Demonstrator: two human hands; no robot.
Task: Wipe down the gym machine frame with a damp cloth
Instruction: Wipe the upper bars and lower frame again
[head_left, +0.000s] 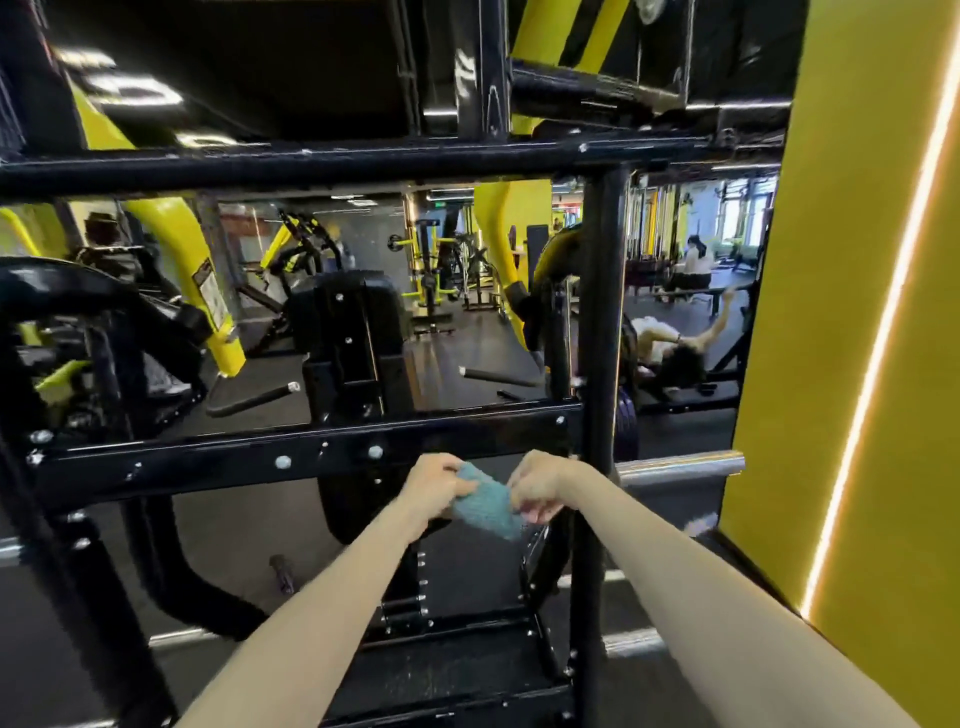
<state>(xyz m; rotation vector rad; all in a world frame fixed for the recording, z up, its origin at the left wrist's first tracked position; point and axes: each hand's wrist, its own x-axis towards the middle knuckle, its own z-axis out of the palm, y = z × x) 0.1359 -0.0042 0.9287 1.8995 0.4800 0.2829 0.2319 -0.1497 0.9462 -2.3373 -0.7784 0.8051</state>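
Teal cloth (485, 504) gripped by fingers of left hand (434, 486) and right hand (540, 483), near black frame (208, 457).

l forearm (311, 613) & r forearm (691, 582) bare fr wrist back, as far as seen; l grip (434, 488) & r grip (540, 486) bare too.

Left grip (434, 487) and right grip (543, 483) close together; both pinch the cloth (485, 505).
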